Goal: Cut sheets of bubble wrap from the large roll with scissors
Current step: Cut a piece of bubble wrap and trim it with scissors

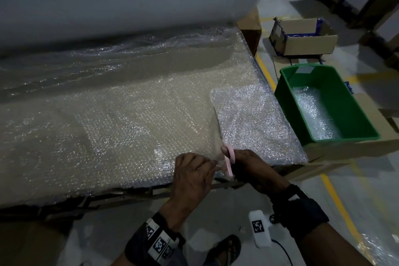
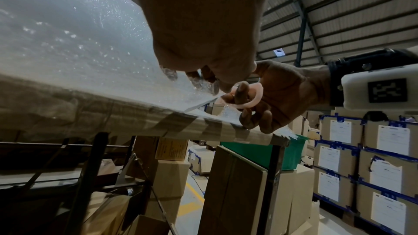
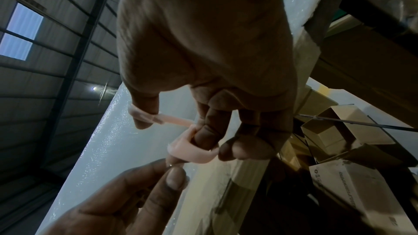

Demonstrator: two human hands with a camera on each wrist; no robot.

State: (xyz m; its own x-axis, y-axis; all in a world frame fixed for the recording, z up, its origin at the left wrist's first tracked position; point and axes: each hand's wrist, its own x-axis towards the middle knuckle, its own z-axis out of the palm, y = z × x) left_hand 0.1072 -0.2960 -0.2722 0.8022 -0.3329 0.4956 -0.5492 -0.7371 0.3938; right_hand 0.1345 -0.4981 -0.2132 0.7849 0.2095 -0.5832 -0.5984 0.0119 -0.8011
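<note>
Along the far edge of the table point(image 1: 151, 188) the large roll point(image 1: 118, 0) is lying crosswise, its long axis running left to right, and the bubble wrap point(image 1: 108, 119) it is feeding is spreading toward the near edge, covering the top. At the near edge, toward the right corner, the left hand point(image 1: 193, 176) is pinching the wrap's border between thumb and curled fingers, just left of the cut line, apparently keeping it taut. Touching beside it, the right hand point(image 1: 251, 169) is gripping the pink-handled scissors point(image 1: 224, 147), thumb through one loop and fingers through the other; the blades are pointing away from the person toward the roll, so the cut is running across the sheet at right angles to the roll's axis. The blades are looking nearly closed in the head view, though I cannot tell this surely. The uncut wrap is lying straight ahead of the scissor tips, and the right hand is the one placed to drive forward. Right of the blades, a narrower strip point(image 1: 254, 123) is lying toward the table's right edge. Beyond that edge a green bin point(image 1: 367, 123) is sitting on cardboard, holding some wrap.
</note>
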